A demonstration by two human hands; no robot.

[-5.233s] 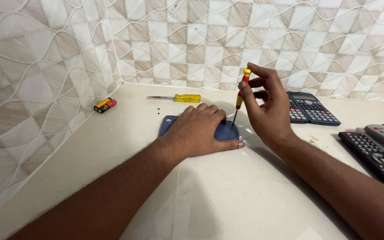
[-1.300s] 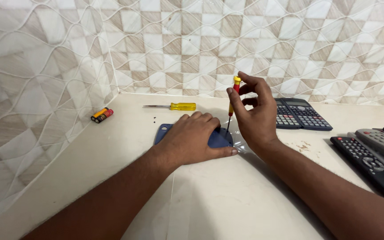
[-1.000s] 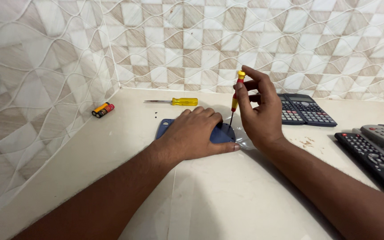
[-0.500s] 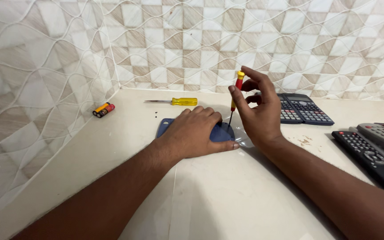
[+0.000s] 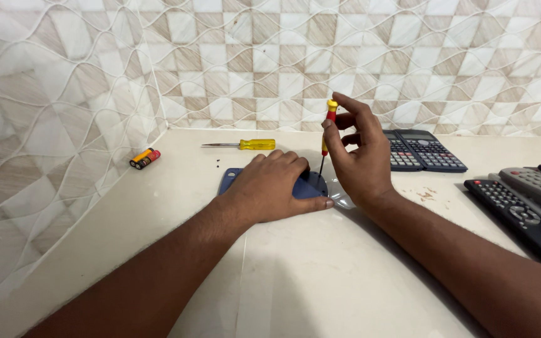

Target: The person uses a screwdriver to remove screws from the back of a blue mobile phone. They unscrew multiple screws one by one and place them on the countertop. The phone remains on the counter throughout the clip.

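Two hands work the blue device (image 5: 308, 186) – the left hand (image 5: 277, 184) flat upon it, the right hand (image 5: 357, 150) pinching the small screwdriver (image 5: 327, 134) upright over it – so a slipped tip might jab the left fingers.

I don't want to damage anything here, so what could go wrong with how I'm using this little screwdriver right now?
The small red screwdriver stands upright on the blue device, pinched only by the right hand; it may slip and scratch the casing. The left hand presses close to the tip, so a slip might jab a finger. A freed screw could roll off unseen.
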